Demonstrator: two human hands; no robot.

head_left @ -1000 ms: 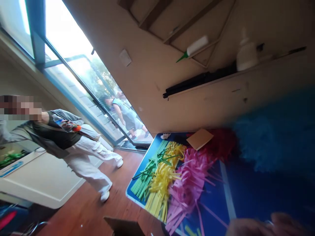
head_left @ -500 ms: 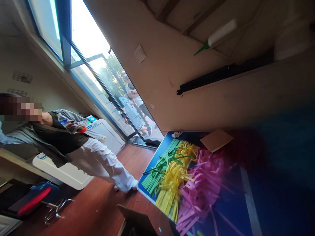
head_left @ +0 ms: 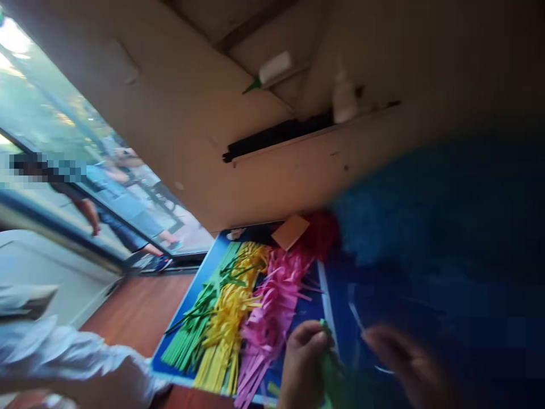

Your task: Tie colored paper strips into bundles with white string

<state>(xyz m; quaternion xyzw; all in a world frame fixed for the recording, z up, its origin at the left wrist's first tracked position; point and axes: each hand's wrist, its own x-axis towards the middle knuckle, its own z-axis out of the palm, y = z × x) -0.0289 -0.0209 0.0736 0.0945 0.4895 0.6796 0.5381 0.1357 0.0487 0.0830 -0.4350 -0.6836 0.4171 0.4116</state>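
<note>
The left hand pinched a green strip between its fingers over the desk; right of them, the blurred right hand seemed closed on a white strand. Handling both together seemed the step in hand, calling for a steady left pinch.

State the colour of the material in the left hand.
The material is green, best seen in the head view.

The left hand holds something green. The right hand pinches a white string. Pink strips lie to their left.
</note>
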